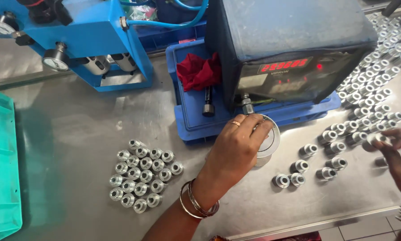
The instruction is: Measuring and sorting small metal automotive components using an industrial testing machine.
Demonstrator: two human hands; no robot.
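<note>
Bangles (199, 206) circle the wrist nearest the camera, at the near edge of the steel tabletop (75, 134). That wrist leads to the left hand (236, 145), which reaches far and right; a ring sits on one finger. Its fingers are curled down over a round metal disc fixture (271, 142), grasping it from above. The fixture stands on the tabletop just near the blue tray (187, 120) and below the probe (247, 106) of the dark gauge unit (289, 44) with its red digital display.

Right hand (390, 140): at the right edge of the view, only partly in frame and blurred. Its fingertips pinch one small metal bush (381, 138) from the rows of bushes (370, 98) that run from the near right to the far right of the tabletop.

Left of the left forearm, a tight cluster of like bushes (142, 178) stands upright, well apart from the right-hand rows.

Inside the blue tray lie a red cloth (198, 71) and a dark cylindrical tool (208, 105). At far left stands a blue pneumatic frame (98, 40) with pressure gauges (55, 60). A teal plastic bag (2, 169) lies at the left edge
</note>
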